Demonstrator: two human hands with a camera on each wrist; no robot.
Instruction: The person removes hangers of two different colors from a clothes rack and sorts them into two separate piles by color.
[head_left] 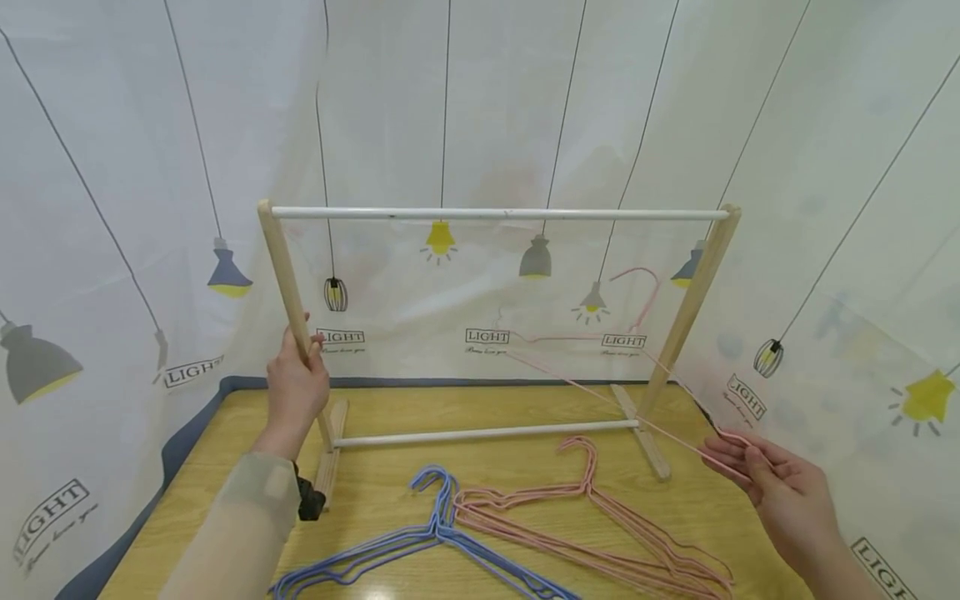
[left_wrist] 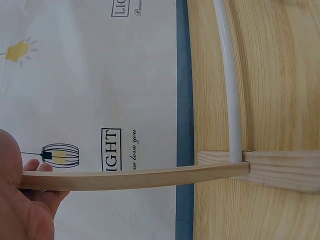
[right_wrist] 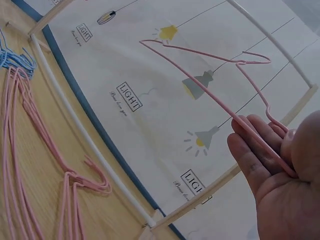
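Note:
A small clothes rack with a white top bar (head_left: 495, 214) and wooden side posts stands on the table. My left hand (head_left: 296, 375) grips its left post (left_wrist: 135, 179), fingers and thumb wrapped round the wood. Out to the right, my right hand (head_left: 780, 492) holds a pink hanger (right_wrist: 200, 90) by one end, thumb over the wire. The hanger's hook (head_left: 648, 287) points up, below the level of the top bar and near the right post (head_left: 693, 292). In the right wrist view the hanger's two wires run into the palm.
On the table in front of the rack lie several blue hangers (head_left: 438, 525) and, to their right, several pink hangers (head_left: 588, 487). A lower white bar (head_left: 487, 435) joins the rack's feet. Behind hangs a white curtain (head_left: 390, 125) printed with lamps.

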